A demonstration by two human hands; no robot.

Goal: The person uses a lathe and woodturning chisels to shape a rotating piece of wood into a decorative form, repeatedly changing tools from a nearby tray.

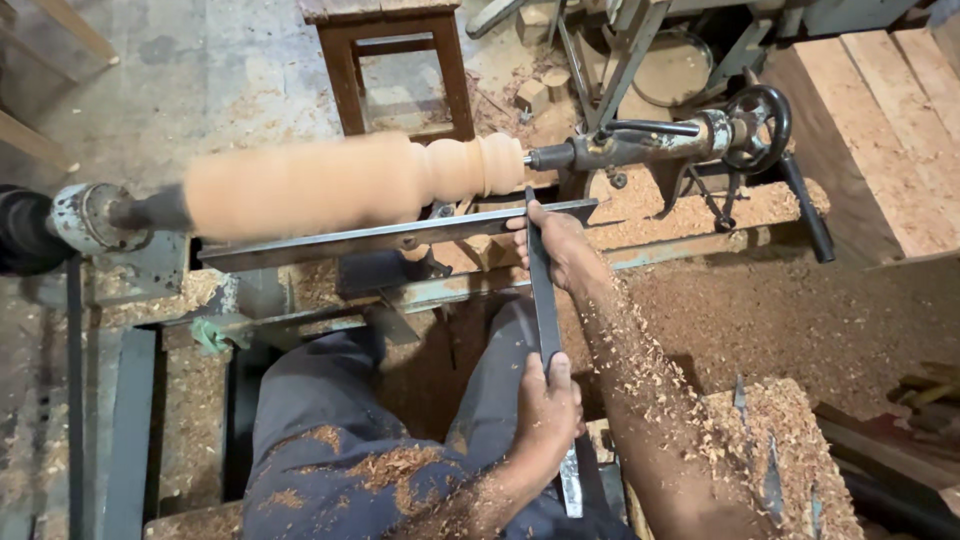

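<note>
A pale wooden spindle (340, 182) is mounted on a lathe and blurred as if spinning, with turned beads near its right end. A long dark metal chisel (541, 300) lies across the steel tool rest (400, 236), its tip at the beaded end. My right hand (560, 248) presses the chisel down on the rest; the forearm is covered in shavings. My left hand (546, 412) grips the chisel lower down, near my lap. The chisel's lowest end runs past the left hand toward the bottom edge.
The tailstock (650, 140) with a black handwheel (757, 115) holds the spindle's right end; the headstock (90, 215) is at left. A wooden stool (395, 60) stands behind. Planks (880, 130) lie at upper right. Sawdust (800, 310) covers the bed; spare chisels (770, 480) rest at lower right.
</note>
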